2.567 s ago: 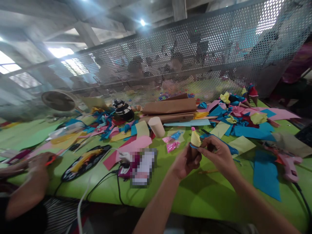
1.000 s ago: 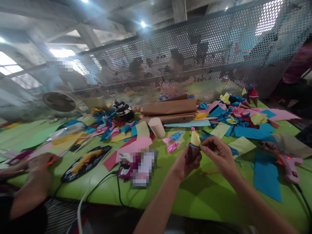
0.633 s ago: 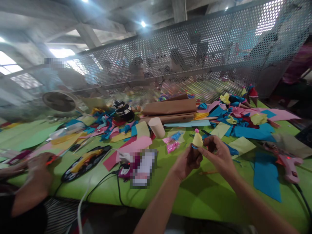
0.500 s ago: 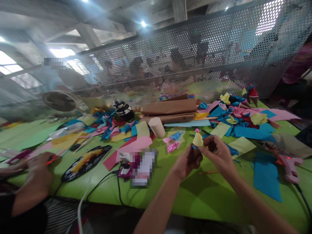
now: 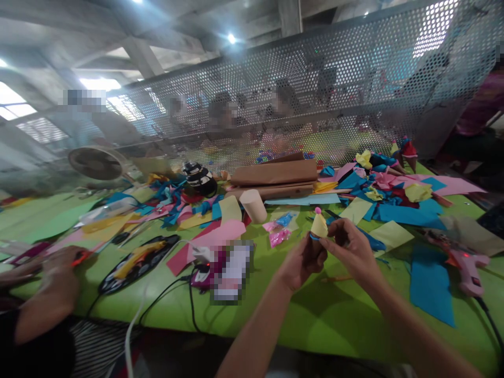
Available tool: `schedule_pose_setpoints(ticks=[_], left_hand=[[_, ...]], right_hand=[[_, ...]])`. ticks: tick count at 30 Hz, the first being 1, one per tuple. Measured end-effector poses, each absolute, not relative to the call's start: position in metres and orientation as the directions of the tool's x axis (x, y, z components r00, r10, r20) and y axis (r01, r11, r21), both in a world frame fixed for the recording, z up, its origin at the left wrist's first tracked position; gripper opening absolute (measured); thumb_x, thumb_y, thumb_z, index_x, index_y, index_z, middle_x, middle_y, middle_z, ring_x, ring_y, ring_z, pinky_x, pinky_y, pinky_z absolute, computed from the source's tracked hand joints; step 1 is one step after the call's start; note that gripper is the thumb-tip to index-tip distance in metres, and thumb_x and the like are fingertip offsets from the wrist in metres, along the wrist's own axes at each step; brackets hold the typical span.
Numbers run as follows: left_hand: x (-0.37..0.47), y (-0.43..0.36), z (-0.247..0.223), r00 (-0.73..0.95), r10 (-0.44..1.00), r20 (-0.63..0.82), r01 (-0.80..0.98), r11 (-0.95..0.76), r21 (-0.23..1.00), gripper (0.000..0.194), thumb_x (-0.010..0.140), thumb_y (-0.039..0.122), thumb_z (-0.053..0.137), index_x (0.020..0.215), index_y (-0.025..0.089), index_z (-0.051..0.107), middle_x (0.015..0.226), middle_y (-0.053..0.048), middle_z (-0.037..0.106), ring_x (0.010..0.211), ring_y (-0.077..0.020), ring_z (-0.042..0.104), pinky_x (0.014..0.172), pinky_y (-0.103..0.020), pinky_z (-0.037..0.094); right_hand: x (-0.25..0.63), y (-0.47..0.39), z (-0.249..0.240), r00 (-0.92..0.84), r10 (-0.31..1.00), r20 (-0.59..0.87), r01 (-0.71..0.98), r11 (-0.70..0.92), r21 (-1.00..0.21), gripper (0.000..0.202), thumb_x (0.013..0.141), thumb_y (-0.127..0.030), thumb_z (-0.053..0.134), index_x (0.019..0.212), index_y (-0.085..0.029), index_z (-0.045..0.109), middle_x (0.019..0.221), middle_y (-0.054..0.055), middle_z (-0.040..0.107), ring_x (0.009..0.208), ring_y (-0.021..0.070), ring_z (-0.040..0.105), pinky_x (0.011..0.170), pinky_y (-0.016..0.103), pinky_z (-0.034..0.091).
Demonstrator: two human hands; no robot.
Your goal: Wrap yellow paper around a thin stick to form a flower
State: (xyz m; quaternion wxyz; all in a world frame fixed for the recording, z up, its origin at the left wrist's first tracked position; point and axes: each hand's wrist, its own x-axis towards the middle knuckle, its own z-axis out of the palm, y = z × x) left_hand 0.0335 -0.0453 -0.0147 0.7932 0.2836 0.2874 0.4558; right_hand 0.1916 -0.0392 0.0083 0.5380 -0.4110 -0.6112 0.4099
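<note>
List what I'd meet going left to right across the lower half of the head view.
Co-worker's hand, dark oval patterned object, white roll, left hand holding a yellow-topped cone, right hand, pink glue gun.

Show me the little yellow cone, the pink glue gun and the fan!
Yellow cone (image 5: pixel 319 227), head view: its yellow side.
Pink glue gun (image 5: pixel 468 268), head view: its pink body.
Fan (image 5: pixel 95 162), head view: its round front.
</note>
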Motion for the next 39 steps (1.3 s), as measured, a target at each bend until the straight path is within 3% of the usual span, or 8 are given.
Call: schedule_pose_setpoints(ticks=[6, 9, 18, 21, 27, 33, 39], left_hand=[[0.032, -0.044, -0.011, 0.474, 0.86, -0.189, -0.549, 0.456, 0.7, 0.046, 0.088, 0.063, 0.06, 0.083, 0.017, 0.056, 0.056, 0.003, 0.052, 0.04, -0.0065, 0.033, 0.042, -0.02, 0.024], [0.031, -0.044, -0.011, 0.488, 0.851, -0.192, -0.535, 0.466, 0.705, 0.048, 0.09, 0.064, 0.055, 0.078, 0.017, 0.055, 0.053, 0.003, 0.052, 0.037, -0.0055, 0.028, 0.041, -0.02, 0.023], [0.034, -0.046, -0.014, 0.453, 0.872, -0.185, -0.544, 0.435, 0.718, 0.047, 0.084, 0.064, 0.066, 0.08, 0.019, 0.052, 0.056, 0.005, 0.048, 0.047, -0.0083, 0.039, 0.044, -0.018, 0.027], [0.033, -0.046, -0.012, 0.464, 0.864, -0.195, -0.551, 0.454, 0.701, 0.046, 0.085, 0.063, 0.064, 0.079, 0.019, 0.052, 0.056, 0.003, 0.05, 0.047, -0.0086, 0.04, 0.045, -0.019, 0.028], [0.028, -0.044, -0.01, 0.539, 0.82, -0.194, -0.516, 0.503, 0.694, 0.053, 0.092, 0.066, 0.05, 0.089, 0.015, 0.061, 0.051, 0.002, 0.05, 0.038, -0.0073, 0.032, 0.04, -0.02, 0.022], [0.028, -0.044, -0.012, 0.584, 0.801, -0.131, -0.529, 0.497, 0.688, 0.049, 0.093, 0.065, 0.05, 0.088, 0.017, 0.058, 0.052, 0.002, 0.054, 0.035, -0.0063, 0.03, 0.039, -0.019, 0.02], [0.029, -0.045, -0.014, 0.587, 0.802, -0.11, -0.522, 0.479, 0.706, 0.049, 0.088, 0.066, 0.058, 0.084, 0.017, 0.057, 0.051, 0.002, 0.053, 0.037, -0.0069, 0.032, 0.04, -0.019, 0.023]], right_hand=[[0.197, -0.039, 0.012, -0.103, 0.943, 0.315, -0.006, 0.317, -0.949, 0.028, 0.085, -0.044, 0.074, 0.094, -0.023, 0.058, 0.081, -0.001, 0.055, 0.067, 0.0142, 0.047, 0.058, 0.027, 0.037], [0.198, -0.039, 0.013, -0.112, 0.924, 0.365, 0.045, 0.371, -0.927, 0.028, 0.082, -0.039, 0.077, 0.098, -0.023, 0.06, 0.086, 0.0, 0.057, 0.068, 0.0141, 0.047, 0.06, 0.027, 0.039], [0.193, -0.041, 0.009, -0.093, 0.921, 0.378, 0.162, 0.389, -0.907, 0.022, 0.084, -0.035, 0.075, 0.092, -0.022, 0.06, 0.077, -0.002, 0.053, 0.064, 0.014, 0.044, 0.058, 0.028, 0.038], [0.195, -0.04, 0.011, -0.119, 0.934, 0.336, 0.1, 0.348, -0.932, 0.026, 0.082, -0.039, 0.077, 0.092, -0.023, 0.06, 0.077, -0.002, 0.052, 0.064, 0.0136, 0.043, 0.057, 0.027, 0.036], [0.196, -0.036, 0.015, -0.137, 0.97, 0.2, -0.206, 0.169, -0.964, 0.032, 0.079, -0.048, 0.079, 0.092, -0.024, 0.06, 0.082, 0.0, 0.057, 0.073, 0.0159, 0.053, 0.063, 0.027, 0.043], [0.193, -0.033, 0.008, -0.185, 0.962, 0.199, -0.249, 0.15, -0.957, 0.034, 0.074, -0.043, 0.085, 0.091, -0.025, 0.061, 0.086, -0.001, 0.058, 0.075, 0.0153, 0.054, 0.064, 0.027, 0.043], [0.194, -0.033, 0.005, -0.172, 0.959, 0.224, -0.173, 0.194, -0.966, 0.035, 0.076, -0.045, 0.083, 0.091, -0.024, 0.06, 0.086, 0.0, 0.058, 0.074, 0.016, 0.054, 0.065, 0.028, 0.044]])
